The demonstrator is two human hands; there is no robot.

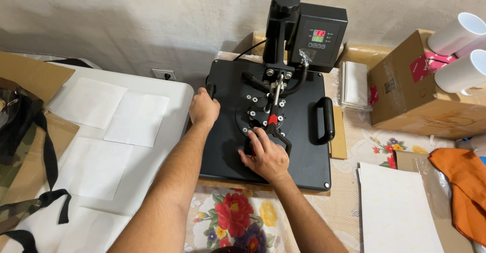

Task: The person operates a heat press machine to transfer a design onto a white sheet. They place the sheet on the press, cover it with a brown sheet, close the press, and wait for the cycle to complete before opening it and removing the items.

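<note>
A black heat press (304, 146) sits on a flowered tablecloth, its flat top plate lowered and a control box with a lit display (319, 36) at the back. My left hand (203, 107) is wrapped around the press's left side handle. My right hand (266, 154) grips the black lever handle at the plate's front centre, just below a red knob (273, 120). The right side handle (328, 120) is free.
Several white sheets (135, 117) lie on a white table at left, beside a camouflage bag with black straps (20, 146). At right are a cardboard box (420, 98), white mugs (460, 70), an orange cloth (463, 187) and a white sheet (395, 207).
</note>
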